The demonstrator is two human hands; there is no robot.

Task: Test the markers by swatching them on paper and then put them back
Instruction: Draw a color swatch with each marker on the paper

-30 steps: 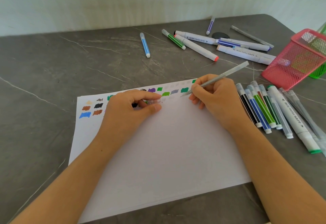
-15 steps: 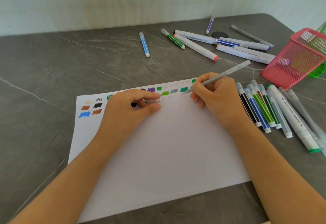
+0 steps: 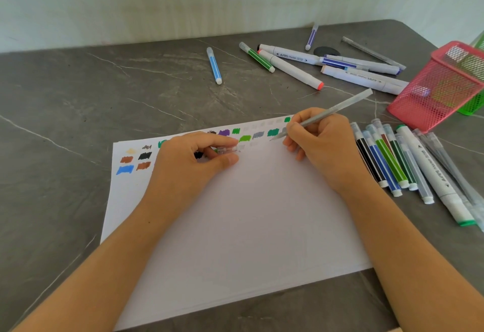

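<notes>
One grey pen (image 3: pixel 327 111) is sitting slanted in the right hand (image 3: pixel 327 146), which is gripping it with the tip touching the paper (image 3: pixel 248 227) near its far right corner, beside the swatches (image 3: pixel 272 132). The left hand (image 3: pixel 188 164) is pinching one clear cap (image 3: pixel 230 149) over the paper. Eight markers (image 3: pixel 290 70) are lying scattered toward the far edge of the tabletop (image 3: pixel 78 109). A crowded row (image 3: pixel 390 161), too overlapped to count, is lying just right of the paper, in front of two mesh baskets (image 3: pixel 442 88).
</notes>
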